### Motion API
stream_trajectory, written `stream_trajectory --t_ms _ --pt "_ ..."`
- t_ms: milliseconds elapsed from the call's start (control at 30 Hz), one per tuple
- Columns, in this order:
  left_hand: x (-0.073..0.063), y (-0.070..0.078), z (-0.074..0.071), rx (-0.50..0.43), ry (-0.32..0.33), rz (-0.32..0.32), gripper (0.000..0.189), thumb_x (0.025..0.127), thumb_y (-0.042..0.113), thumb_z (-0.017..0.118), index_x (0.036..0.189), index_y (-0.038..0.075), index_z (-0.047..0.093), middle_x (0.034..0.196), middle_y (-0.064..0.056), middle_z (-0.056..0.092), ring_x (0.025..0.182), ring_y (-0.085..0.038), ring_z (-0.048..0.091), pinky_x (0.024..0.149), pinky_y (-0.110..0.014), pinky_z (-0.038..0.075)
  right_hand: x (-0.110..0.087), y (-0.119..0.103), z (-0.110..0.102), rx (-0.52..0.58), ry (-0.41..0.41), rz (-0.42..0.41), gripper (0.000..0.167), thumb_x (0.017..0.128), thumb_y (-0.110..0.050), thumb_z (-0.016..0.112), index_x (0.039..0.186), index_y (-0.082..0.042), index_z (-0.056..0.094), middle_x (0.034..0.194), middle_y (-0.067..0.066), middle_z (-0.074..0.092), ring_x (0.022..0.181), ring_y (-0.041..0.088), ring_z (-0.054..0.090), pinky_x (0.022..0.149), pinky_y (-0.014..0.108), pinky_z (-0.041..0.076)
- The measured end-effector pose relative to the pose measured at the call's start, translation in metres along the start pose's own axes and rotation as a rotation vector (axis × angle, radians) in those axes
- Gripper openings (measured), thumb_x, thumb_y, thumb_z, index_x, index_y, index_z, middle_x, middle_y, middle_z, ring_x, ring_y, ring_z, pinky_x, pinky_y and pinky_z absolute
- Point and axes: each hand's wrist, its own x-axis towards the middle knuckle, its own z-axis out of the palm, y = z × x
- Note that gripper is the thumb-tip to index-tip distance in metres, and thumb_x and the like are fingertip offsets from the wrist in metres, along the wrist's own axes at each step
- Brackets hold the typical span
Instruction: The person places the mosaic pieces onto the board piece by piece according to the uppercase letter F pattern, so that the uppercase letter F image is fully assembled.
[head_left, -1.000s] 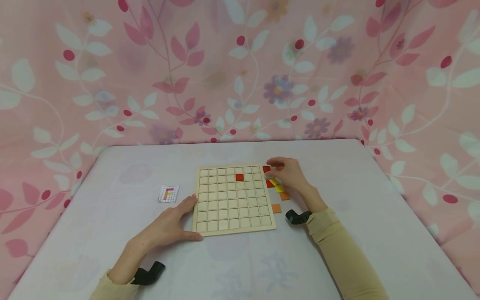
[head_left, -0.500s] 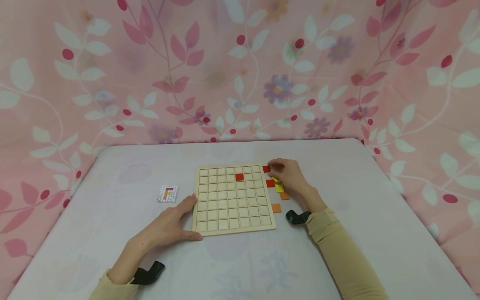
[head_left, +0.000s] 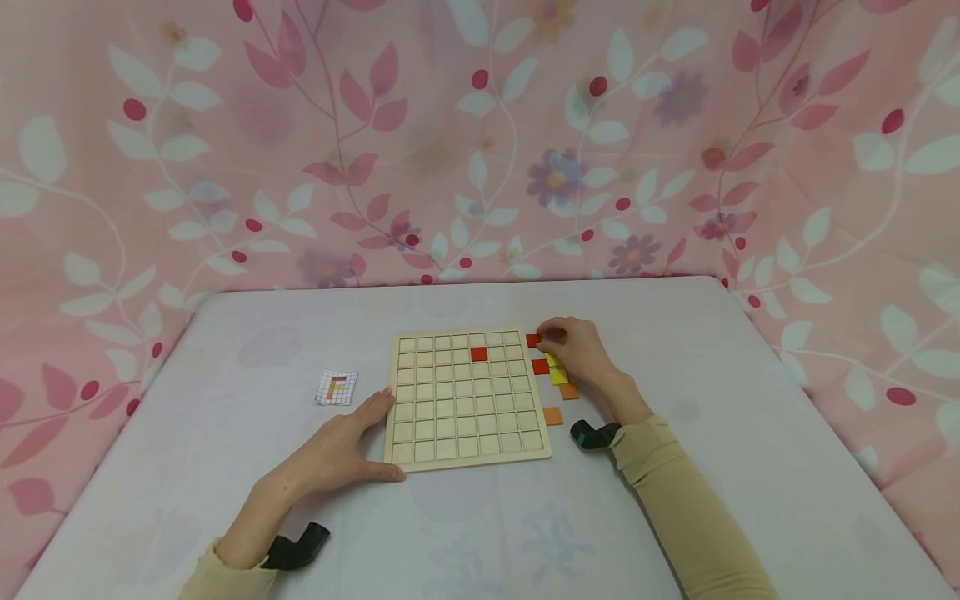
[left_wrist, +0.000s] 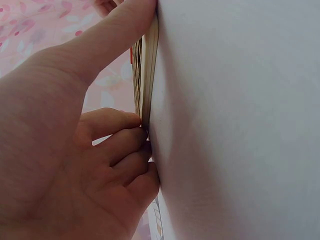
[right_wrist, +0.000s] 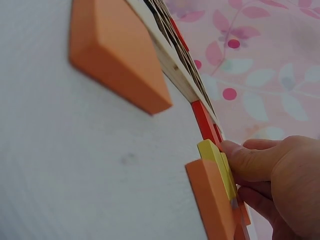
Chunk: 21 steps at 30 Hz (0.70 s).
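Observation:
A pale wooden grid board point(head_left: 450, 467) lies on the table with one red tile point(head_left: 479, 354) in a cell of its upper part. My left hand point(head_left: 339, 446) rests against the board's left side, thumb at the near left corner and fingertips along the edge. Beyond the far right corner, the thumb and forefinger of my right hand point(head_left: 579, 348) pinch a loose red tile point(head_left: 532, 340) at its right side. Close by lie another red tile point(head_left: 540, 367), yellow tiles point(head_left: 558, 377) and an orange tile point(head_left: 570, 391). The right wrist view shows my thumb point(right_wrist: 250, 162) beside the yellow tiles.
A small card point(head_left: 337, 388) with a colored pattern on a grid lies left of the board. Another orange tile point(head_left: 552, 416) sits by the board's right edge. Pink floral cloth point(head_left: 480, 167) hangs behind the white table point(head_left: 480, 542).
My right fingers have drawn together at the loose red tile, which has shifted slightly toward me. The yellow tiles beside that hand have straightened. My left hand has stayed in place.

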Motion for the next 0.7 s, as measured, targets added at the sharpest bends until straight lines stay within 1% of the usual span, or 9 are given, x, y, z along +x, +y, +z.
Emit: stream_trajectory --t_ms 333,700 --pt "-0.0002 0.0003 -0.0005 -0.001 -0.001 -0.007 0.118 0.067 0.060 0.085 0.157 0.007 0.030 0.165 -0.009 0.025 0.152 -0.034 0.023 0.117 -0.057 0.029 -0.0006 -0.0005 -0.0018 -0.006 0.012 -0.010 0.024 0.090 -0.013 0.075 0.113 -0.005 0.072 0.112 0.010 0.071 0.102 0.026 0.063 0.097 0.043 0.053" --pt "-0.0003 0.0005 -0.0008 -0.001 -0.003 -0.008 0.119 0.067 0.061 0.085 0.157 0.007 0.029 0.165 -0.009 0.025 0.152 -0.035 0.023 0.118 -0.057 0.028 -0.0002 0.0011 -0.0006 -0.043 0.018 -0.034 0.020 0.091 -0.014 0.073 0.110 -0.005 0.073 0.108 0.009 0.072 0.100 0.026 0.063 0.094 0.043 0.053"
